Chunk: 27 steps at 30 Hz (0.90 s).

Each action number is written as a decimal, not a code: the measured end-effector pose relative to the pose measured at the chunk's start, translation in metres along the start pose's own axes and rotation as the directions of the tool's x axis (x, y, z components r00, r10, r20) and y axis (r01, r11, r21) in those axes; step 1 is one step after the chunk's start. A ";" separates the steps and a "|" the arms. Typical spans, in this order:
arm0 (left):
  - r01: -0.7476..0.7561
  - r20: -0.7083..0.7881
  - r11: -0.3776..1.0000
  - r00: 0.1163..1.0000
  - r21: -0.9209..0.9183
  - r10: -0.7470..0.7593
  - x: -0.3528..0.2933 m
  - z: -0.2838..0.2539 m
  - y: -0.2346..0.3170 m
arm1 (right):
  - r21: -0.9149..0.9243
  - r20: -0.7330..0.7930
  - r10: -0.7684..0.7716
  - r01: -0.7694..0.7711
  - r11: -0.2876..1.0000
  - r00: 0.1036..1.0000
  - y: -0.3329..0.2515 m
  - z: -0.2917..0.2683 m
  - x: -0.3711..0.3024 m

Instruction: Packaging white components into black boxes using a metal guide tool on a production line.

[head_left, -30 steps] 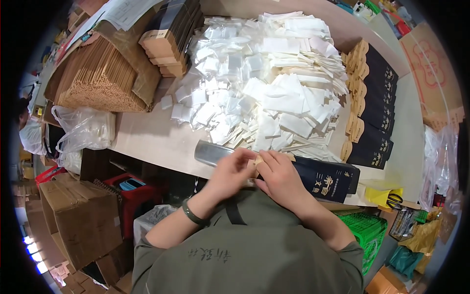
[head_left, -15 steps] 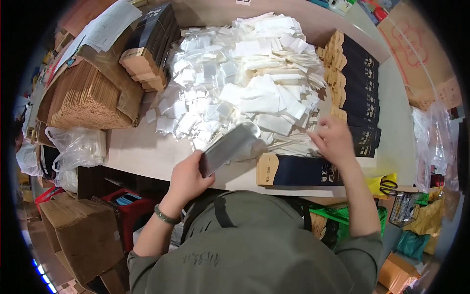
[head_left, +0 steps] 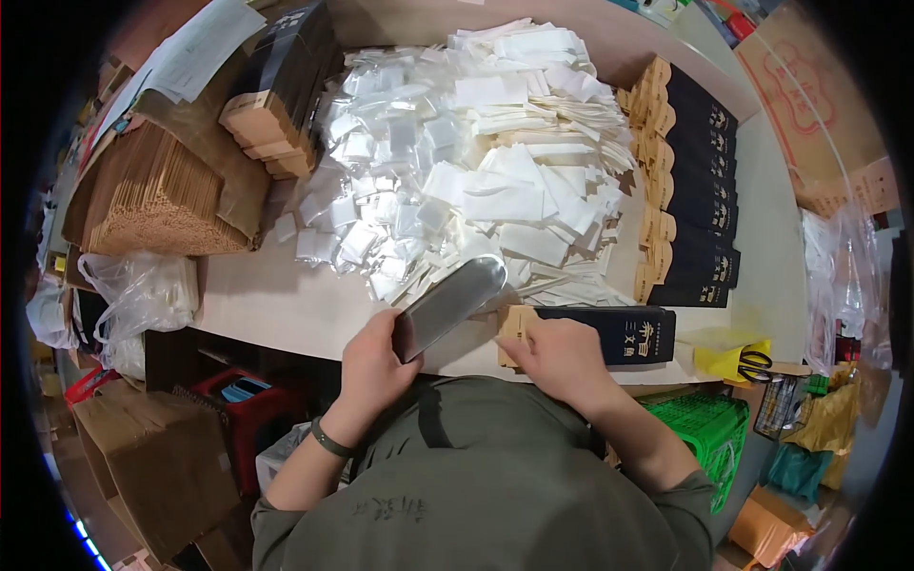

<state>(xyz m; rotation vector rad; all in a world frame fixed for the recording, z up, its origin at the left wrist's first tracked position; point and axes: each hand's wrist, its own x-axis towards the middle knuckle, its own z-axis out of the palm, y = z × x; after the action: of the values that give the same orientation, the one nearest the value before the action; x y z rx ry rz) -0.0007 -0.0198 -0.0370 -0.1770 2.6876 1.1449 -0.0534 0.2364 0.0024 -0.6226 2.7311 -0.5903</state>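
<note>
Right hand [head_left: 564,357] is shifting, head view, from the white packets [head_left: 514,195] to the navy packet [head_left: 640,335] at the table's [head_left: 252,295] front edge, curling over its kraft end, grip: cannot tell; left hand [head_left: 376,360] is clasping the grey tray [head_left: 452,303] by its near end, above the table; tray is looking light, stiff, slippery, likely best held along both edges.

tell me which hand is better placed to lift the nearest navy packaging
Right, probably: the right hand is at the tan end of the nearest navy packaging, while the left hand grips the silvery round-ended tray.
</note>
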 end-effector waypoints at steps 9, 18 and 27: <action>-0.275 0.186 0.923 0.955 0.270 0.230 -0.006 -0.024 -0.017 | 0.127 -0.074 0.044 -0.034 0.991 0.996 -0.005 0.027 0.023; -0.144 -0.390 0.979 0.901 0.146 0.191 0.069 -0.072 -0.072 | -0.001 -0.051 -0.099 0.100 0.995 0.994 0.042 -0.017 0.065; -0.116 -0.488 0.944 0.833 0.308 0.261 0.082 -0.078 -0.092 | -0.048 0.006 -0.112 0.112 0.992 0.994 0.058 -0.037 0.058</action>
<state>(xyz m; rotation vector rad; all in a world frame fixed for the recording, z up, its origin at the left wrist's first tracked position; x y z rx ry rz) -0.0742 -0.1421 -0.0688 -0.2035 3.3848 0.8559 -0.1372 0.2699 -0.0008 -0.7927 2.7278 -0.5493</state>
